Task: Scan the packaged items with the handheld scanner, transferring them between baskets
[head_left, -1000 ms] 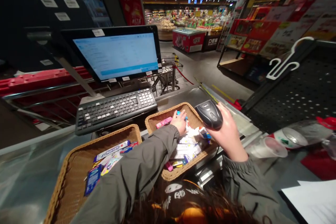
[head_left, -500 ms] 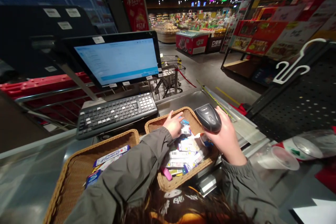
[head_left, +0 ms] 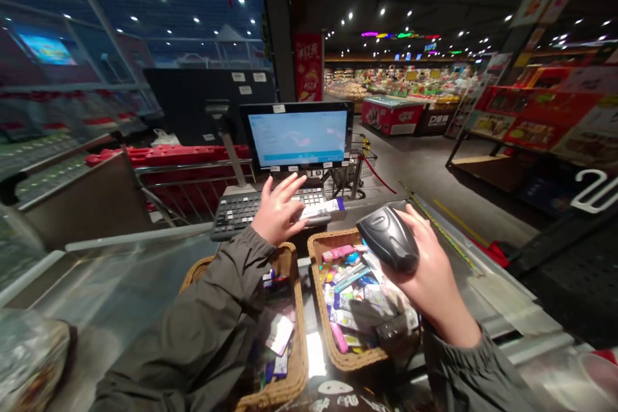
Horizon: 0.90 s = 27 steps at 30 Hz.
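Note:
My left hand (head_left: 277, 211) is raised over the keyboard (head_left: 239, 211) and pinches a long white packet with a blue end (head_left: 322, 208), its other fingers fanned out. My right hand (head_left: 427, 267) grips a black barcode scanner (head_left: 389, 238) above the right wicker basket (head_left: 319, 256), which is full of small coloured packets (head_left: 355, 290). My left sleeve lies across the left wicker basket (head_left: 291, 256), hiding much of what is in it. The lit monitor (head_left: 299, 138) stands just behind the keyboard.
A steel checkout counter (head_left: 120, 283) spreads to the left. Red barriers (head_left: 174, 156) and a rail run behind it. A shopping trolley (head_left: 355, 170) stands past the monitor. Store shelves (head_left: 531, 116) and a black perforated panel (head_left: 579, 251) are at right.
My left hand has come out of the right basket with a long packet and risen over the keyboard. The view has tilted up and turned left. The scanner hand stays roughly in place.

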### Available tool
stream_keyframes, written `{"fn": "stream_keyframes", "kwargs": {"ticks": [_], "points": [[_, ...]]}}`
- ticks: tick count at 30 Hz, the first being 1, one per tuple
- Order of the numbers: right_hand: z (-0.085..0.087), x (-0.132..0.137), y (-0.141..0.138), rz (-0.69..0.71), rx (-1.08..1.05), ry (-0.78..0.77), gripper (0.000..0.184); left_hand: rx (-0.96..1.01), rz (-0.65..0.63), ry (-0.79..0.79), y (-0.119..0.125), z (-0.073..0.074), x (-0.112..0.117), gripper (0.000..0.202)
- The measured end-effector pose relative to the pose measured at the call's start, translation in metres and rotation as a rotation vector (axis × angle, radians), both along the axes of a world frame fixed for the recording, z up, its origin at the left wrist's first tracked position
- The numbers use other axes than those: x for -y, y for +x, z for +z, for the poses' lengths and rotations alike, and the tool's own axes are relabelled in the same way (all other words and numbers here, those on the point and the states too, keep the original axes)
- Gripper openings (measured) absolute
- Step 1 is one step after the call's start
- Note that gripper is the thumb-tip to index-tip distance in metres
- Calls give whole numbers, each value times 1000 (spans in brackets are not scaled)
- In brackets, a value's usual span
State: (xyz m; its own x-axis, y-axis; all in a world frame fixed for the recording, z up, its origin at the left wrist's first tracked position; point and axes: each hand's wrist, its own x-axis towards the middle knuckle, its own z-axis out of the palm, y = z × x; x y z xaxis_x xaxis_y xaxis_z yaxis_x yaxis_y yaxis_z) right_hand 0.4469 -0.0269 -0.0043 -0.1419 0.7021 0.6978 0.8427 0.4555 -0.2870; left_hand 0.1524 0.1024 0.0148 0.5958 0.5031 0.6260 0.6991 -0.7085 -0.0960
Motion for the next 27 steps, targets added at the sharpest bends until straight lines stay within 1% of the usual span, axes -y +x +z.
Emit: {"fn": "stream_keyframes", "kwargs": {"ticks": [3, 6, 9, 14, 18, 23, 27], "points": [[17, 2, -24, 48, 15, 45, 39, 15, 79, 73, -22, 15, 9, 19], [26, 4, -46, 61, 35, 86, 36, 8, 124, 166, -39, 24, 19, 19], [28, 5, -65, 94, 84, 94, 37, -14, 141, 230, -52, 31, 27, 19], [25, 8, -90, 135, 138, 78, 37, -22, 160, 258, -71, 40, 36, 19], [22, 12, -103, 140, 162, 53, 40, -17, 179, 270, -86, 42, 38, 21], [20, 16, -114, 158, 175, 32, 45, -7, 196, 226, -101, 40, 36, 17], [19, 19, -121, 174, 168, 25, 41, -8, 204, 212, -109, 38, 37, 15]]}}
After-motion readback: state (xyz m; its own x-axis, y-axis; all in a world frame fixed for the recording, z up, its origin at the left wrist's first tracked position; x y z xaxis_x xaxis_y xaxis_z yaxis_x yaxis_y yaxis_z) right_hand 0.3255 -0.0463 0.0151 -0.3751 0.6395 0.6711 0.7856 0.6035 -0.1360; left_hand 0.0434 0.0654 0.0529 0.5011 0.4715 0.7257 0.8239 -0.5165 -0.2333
